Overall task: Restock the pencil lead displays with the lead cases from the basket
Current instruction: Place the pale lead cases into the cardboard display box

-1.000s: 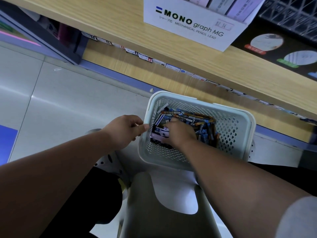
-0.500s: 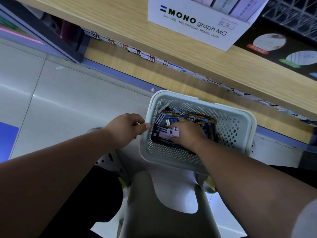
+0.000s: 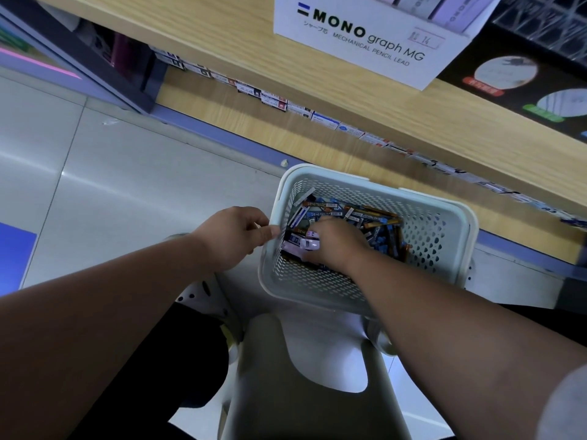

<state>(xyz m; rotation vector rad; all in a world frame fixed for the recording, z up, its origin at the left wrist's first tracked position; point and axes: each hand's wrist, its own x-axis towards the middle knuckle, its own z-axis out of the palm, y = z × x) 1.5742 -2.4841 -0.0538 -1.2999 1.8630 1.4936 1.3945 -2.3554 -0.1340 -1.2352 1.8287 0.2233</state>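
- The left hand is outside the pale perforated plastic basket. Its fingers are curled and its thumb tip is against the wall, but I cannot tell whether it pinches the rim. The basket looks light and springy and could skid on the grey moulded plastic stool beneath, so bracing it seems sensible.
- The pale lilac flat plastic lead cases sit as a small stack at the right hand's fingertips, low in the basket's left end.
- The right hand is down inside the basket, fingers curled round the lilac stack and pinching it.
- These cases are probably light, rigid and slick, so a stack may fan apart. A grip across the narrow edges should hold it. The leads inside are brittle, so dropping is a risk.
- The white cardboard display box stands on the wooden shelf, above and beyond that hand.
- Jumbled blue and orange lead cases lie just right of its knuckles.
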